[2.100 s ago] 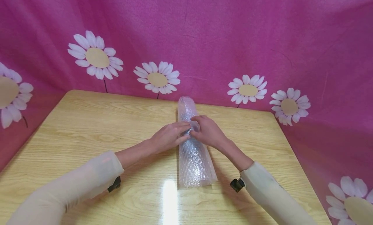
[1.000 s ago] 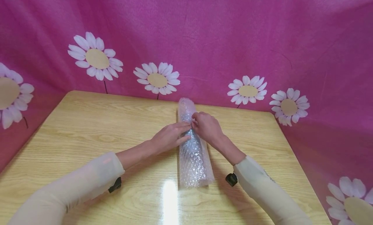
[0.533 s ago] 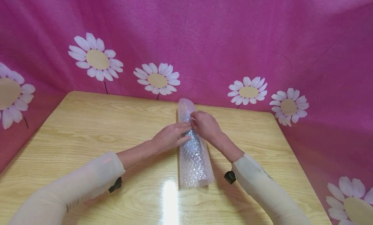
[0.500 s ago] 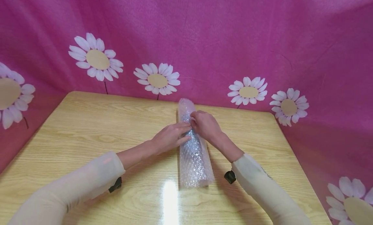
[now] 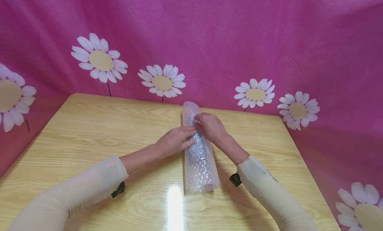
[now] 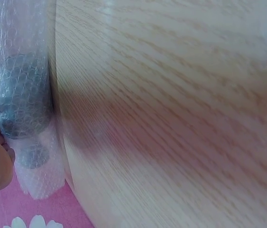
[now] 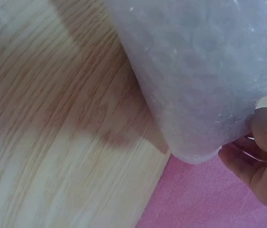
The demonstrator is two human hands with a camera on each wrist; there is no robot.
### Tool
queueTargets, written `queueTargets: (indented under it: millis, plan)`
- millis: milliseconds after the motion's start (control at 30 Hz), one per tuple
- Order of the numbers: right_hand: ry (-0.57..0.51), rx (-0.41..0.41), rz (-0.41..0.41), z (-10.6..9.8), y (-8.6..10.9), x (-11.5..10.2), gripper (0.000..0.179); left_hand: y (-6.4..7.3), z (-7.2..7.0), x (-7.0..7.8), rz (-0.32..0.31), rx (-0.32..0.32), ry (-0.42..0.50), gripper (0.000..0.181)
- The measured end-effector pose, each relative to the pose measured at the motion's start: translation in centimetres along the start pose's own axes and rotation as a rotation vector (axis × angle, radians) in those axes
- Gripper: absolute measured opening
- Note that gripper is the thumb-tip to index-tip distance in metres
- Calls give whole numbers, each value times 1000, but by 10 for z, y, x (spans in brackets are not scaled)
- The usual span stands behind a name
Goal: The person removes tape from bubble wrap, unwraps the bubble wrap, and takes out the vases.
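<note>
A long bubble wrap roll (image 5: 200,171) lies on the wooden table, pointing away from me. Through the wrap in the left wrist view shows a dark, bottle-shaped item (image 6: 26,99) with a narrower end. My left hand (image 5: 173,142) presses on the roll from the left, its fingers and thumb laid fairly straight across the top. From the right, my right hand (image 5: 210,126) pinches the wrap just beyond the left fingertips, its fingers curled. The right wrist view shows the wrap's smooth, rounded side (image 7: 185,85) close up. The pinched spot itself is mostly hidden by the fingers.
The wooden table (image 5: 119,124) reaches to a pink curtain (image 5: 209,41) with large white daisies right behind its far edge. The roll's far end lies near that edge. A bright light reflection (image 5: 175,207) shows at the front.
My right hand has closed its fingers at the wrap and shifted slightly away and left. The loose near right corner of the wrap has drawn in a little. My left hand stays put.
</note>
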State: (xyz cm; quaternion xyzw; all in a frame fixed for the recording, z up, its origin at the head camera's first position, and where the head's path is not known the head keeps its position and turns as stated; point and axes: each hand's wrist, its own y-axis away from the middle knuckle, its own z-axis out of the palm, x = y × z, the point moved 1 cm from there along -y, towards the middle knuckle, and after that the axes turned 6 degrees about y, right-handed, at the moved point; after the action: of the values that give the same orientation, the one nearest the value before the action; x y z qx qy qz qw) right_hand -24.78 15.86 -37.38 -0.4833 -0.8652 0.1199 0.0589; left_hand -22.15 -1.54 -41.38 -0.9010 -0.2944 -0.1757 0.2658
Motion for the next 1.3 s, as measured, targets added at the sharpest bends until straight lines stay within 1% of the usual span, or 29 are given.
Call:
queueTargets:
  millis: [200,433,633,733,1000,1133,1300]
  plan:
    - [26,0,-73,4,-1,2,6,0,0,1,3,-9,-8,44]
    - [57,18,-115,3,0,5,7,-1,0,3,-2,-18,-8,44]
    - [112,11,-177,2,-4,6,3,-2,1,3,22,-3,-18,43]
    - [145,11,-199,1,-5,5,4,-2,2,3,31,1,-25,42]
    - [229,36,-219,2,-6,5,7,-4,2,5,29,-4,-34,41]
    - [240,63,-227,3,-5,6,9,-5,2,6,27,-3,-25,41]
    - [233,77,-221,4,-5,8,10,-5,3,6,35,1,-14,41]
